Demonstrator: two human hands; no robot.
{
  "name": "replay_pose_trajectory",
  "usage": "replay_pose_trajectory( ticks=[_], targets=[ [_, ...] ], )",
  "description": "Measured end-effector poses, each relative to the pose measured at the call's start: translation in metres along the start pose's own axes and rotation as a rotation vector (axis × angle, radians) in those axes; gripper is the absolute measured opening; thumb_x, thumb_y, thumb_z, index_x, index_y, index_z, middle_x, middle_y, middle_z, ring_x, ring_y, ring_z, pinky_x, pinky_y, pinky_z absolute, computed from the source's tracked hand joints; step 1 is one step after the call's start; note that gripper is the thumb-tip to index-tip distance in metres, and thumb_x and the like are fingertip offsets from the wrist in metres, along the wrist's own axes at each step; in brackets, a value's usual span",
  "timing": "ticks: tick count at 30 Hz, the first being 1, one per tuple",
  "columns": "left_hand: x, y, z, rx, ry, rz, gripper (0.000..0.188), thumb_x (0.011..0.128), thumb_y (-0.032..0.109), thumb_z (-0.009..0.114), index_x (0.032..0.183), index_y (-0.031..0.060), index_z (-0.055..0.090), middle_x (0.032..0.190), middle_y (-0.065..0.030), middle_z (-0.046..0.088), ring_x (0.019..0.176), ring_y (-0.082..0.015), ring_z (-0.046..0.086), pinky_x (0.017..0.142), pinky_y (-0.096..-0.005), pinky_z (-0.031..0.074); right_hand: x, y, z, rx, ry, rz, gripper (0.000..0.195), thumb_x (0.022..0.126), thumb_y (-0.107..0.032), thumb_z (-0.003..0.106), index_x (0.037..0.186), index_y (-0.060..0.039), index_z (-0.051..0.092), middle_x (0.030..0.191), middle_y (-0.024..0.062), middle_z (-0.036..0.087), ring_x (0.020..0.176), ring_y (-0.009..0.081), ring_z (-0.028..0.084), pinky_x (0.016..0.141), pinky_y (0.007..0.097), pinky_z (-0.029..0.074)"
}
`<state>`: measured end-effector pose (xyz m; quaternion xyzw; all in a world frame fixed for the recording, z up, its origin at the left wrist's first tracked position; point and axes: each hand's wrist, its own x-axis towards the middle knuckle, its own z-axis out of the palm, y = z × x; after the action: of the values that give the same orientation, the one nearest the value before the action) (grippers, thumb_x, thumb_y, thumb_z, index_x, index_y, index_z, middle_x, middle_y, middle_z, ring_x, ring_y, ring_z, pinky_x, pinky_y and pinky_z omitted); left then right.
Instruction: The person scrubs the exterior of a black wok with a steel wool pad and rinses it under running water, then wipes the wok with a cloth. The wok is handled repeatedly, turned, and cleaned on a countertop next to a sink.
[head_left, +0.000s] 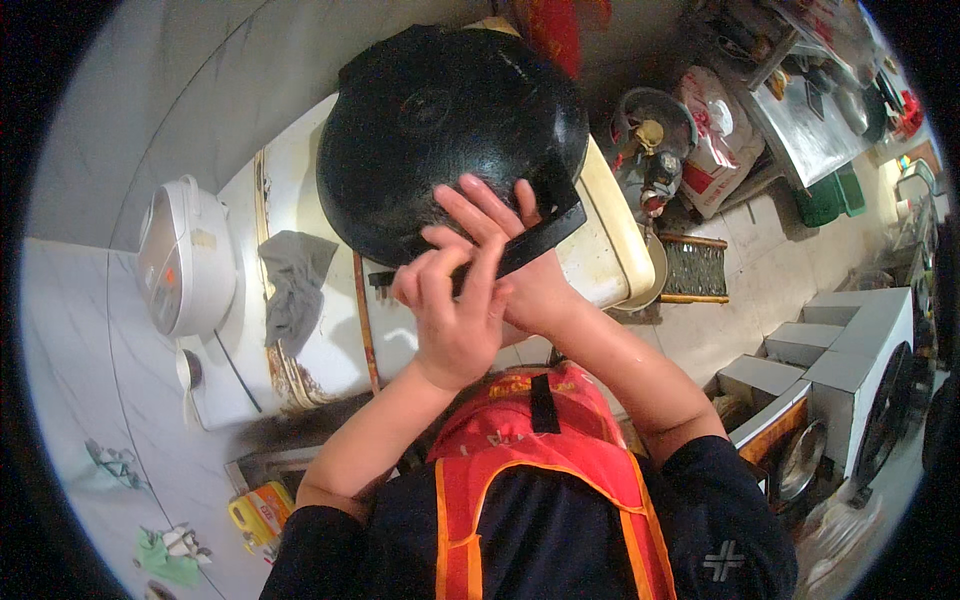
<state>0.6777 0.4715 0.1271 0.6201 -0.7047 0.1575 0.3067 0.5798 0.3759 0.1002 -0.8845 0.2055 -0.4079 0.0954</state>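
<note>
A large round black vessel (450, 142), perhaps a pan, shows a smooth, glossy surface over a worn white worktop. A black bar (555, 229) crosses its near side and passes over the palm of my right hand (510, 225), whose fingers lie spread against the vessel. My left hand (454, 300) is beside the right one, palm side partly hidden, with bent fingers overlapping the bar's left part. Whether either hand grips the bar is unclear. A grey cloth (296, 285) lies on the worktop to the left of the vessel.
Left on the worktop (337, 330) stands a white rice cooker (191, 259), with a ladle-like utensil (191, 371) near it. A low woven stool (694, 268), a basin of items (656, 142) and a printed sack (716, 142) are at right. Tiled steps (802, 337) rise beyond my right arm.
</note>
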Motion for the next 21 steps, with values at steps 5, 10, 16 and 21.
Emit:
replay_pose_trajectory(
  ticks=[5, 10, 16, 21],
  targets=[
    [-0.002, 0.015, -0.001, -0.031, -0.015, -0.081, 0.045, 0.095, 0.031, 0.055, 0.130, 0.0015, 0.057, 0.122, -0.0138, 0.048, 0.112, -0.0329, 0.041, 0.099, -0.0473, 0.028, -0.012, 0.002, -0.001, 0.016, -0.050, 0.011, 0.044, 0.088, -0.034, 0.057, 0.128, -0.0189, 0.061, 0.147, 0.0064, 0.049, 0.141, 0.0279, 0.036, 0.117, 0.0476, 0.017],
    [-0.003, 0.023, 0.002, -0.057, 0.013, -0.119, 0.047, 0.094, 0.032, 0.056, 0.130, 0.0011, 0.056, 0.126, -0.0152, 0.045, 0.114, -0.0338, 0.040, 0.099, -0.0484, 0.027, 0.040, 0.014, 0.024, -0.197, 0.065, -0.042, 0.043, 0.085, -0.033, 0.055, 0.126, -0.0203, 0.059, 0.140, 0.0058, 0.054, 0.133, 0.0240, 0.047, 0.113, 0.0503, 0.027],
    [-0.007, 0.020, 0.003, -0.034, 0.012, -0.093, 0.049, 0.093, 0.031, 0.059, 0.134, 0.0044, 0.054, 0.130, -0.0125, 0.043, 0.118, -0.0321, 0.038, 0.101, -0.0471, 0.028, 0.029, 0.017, 0.011, -0.048, -0.030, -0.140, 0.036, 0.081, -0.035, 0.057, 0.114, -0.0245, 0.065, 0.139, 0.0063, 0.054, 0.132, 0.0281, 0.047, 0.112, 0.0517, 0.029],
    [-0.007, 0.018, 0.003, 0.122, 0.064, -0.048, 0.047, 0.085, 0.026, 0.065, 0.130, 0.0120, 0.062, 0.126, -0.0034, 0.047, 0.112, -0.0272, 0.038, 0.097, -0.0441, 0.030, -0.025, 0.011, -0.005, 0.027, -0.082, 0.058, 0.038, 0.089, -0.037, 0.055, 0.122, -0.0199, 0.063, 0.143, 0.0080, 0.049, 0.137, 0.0325, 0.040, 0.113, 0.0533, 0.022]
  ],
)
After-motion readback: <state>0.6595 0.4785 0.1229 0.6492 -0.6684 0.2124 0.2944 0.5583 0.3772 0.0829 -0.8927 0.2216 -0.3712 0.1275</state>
